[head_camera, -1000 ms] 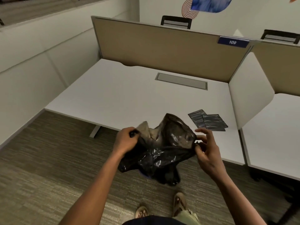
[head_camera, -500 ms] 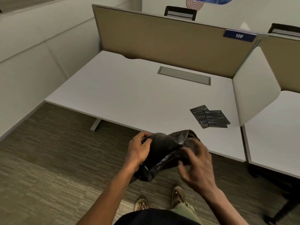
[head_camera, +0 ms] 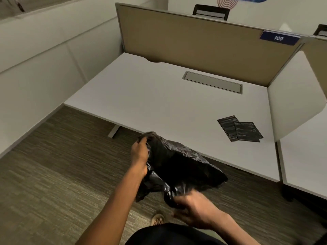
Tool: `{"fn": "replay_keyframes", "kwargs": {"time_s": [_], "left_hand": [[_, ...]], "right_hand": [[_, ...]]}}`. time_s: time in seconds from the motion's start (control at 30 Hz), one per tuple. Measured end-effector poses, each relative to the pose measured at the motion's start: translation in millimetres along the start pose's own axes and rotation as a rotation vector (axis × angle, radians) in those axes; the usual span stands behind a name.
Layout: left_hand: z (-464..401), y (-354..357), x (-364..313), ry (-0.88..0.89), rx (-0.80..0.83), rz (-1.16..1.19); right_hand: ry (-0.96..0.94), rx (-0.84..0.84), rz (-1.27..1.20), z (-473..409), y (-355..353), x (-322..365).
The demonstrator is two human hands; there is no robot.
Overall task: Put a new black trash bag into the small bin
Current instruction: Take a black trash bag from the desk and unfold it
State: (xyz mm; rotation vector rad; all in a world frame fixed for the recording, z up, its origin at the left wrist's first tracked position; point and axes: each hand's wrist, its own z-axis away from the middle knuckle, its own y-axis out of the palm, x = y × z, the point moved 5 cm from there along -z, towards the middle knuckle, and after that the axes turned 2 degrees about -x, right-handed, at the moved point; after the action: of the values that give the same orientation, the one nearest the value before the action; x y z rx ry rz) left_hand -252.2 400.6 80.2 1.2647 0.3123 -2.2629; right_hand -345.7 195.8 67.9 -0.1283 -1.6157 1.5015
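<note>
A crumpled black trash bag (head_camera: 178, 167) hangs in the air in front of the white desk's near edge. My left hand (head_camera: 139, 152) grips its upper left rim. My right hand (head_camera: 192, 207) holds the bag's lower edge, close to my body. The bag's mouth is spread between the two hands. No bin shows in this view; the bag hides the floor below it.
Two folded black bags (head_camera: 239, 128) lie on the white desk (head_camera: 159, 103) at the right. A beige partition (head_camera: 194, 41) backs the desk, a white divider (head_camera: 292, 106) stands at its right. Carpet floor (head_camera: 53, 174) spreads to the left. My sandalled foot (head_camera: 158, 220) is below.
My right hand has dropped from the bag's right side to its lower edge near my body. My left hand has risen with the rim, and the bag is spread wider.
</note>
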Motion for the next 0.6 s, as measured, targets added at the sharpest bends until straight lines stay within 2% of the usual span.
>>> {"fn": "replay_keyframes", "kwargs": {"time_s": [0.03,0.07,0.1,0.17,0.2,0.23,0.3,0.37,0.43,0.53,0.6], "left_hand": [[3.0,1.5,-0.3,0.025,0.018,-0.022],[6.2,4.2,0.4,0.048,0.050,-0.037],[9.4,6.7,2.0,0.071,0.095,-0.052],[15.3,13.0,6.1,0.122,0.224,-0.118],[18.1,17.0,8.4,0.149,0.303,-0.160],[21.3,21.4,10.7,0.184,0.380,-0.205],[27.0,28.7,13.2,0.262,0.508,-0.294],[30.6,33.0,15.2,0.308,0.609,-0.391],[28.4,30.2,13.9,0.422,0.646,-0.616],[13.4,20.3,15.9,0.601,0.550,-1.052],[1.1,9.9,24.0,0.650,0.359,-1.365]], "right_hand": [[0.005,0.036,-0.161,2.5,0.0,2.7],[0.018,-0.025,-0.291,3.0,-7.3,5.2],[0.049,-0.171,-0.361,3.3,-20.3,4.0],[0.132,-0.618,-0.263,8.0,-55.2,-9.0],[0.210,-0.782,-0.147,10.5,-71.0,-16.2],[0.304,-0.838,-0.045,8.6,-83.8,-24.3],[0.467,-0.688,0.060,-3.5,-94.7,-47.9],[0.565,-0.513,0.049,-12.3,-91.7,-69.0],[0.560,-0.513,-0.071,-14.6,-92.0,-81.7],[0.572,-0.612,-0.211,-6.9,-93.3,-93.9],[0.561,-0.646,-0.292,0.0,-91.8,-96.1]]}}
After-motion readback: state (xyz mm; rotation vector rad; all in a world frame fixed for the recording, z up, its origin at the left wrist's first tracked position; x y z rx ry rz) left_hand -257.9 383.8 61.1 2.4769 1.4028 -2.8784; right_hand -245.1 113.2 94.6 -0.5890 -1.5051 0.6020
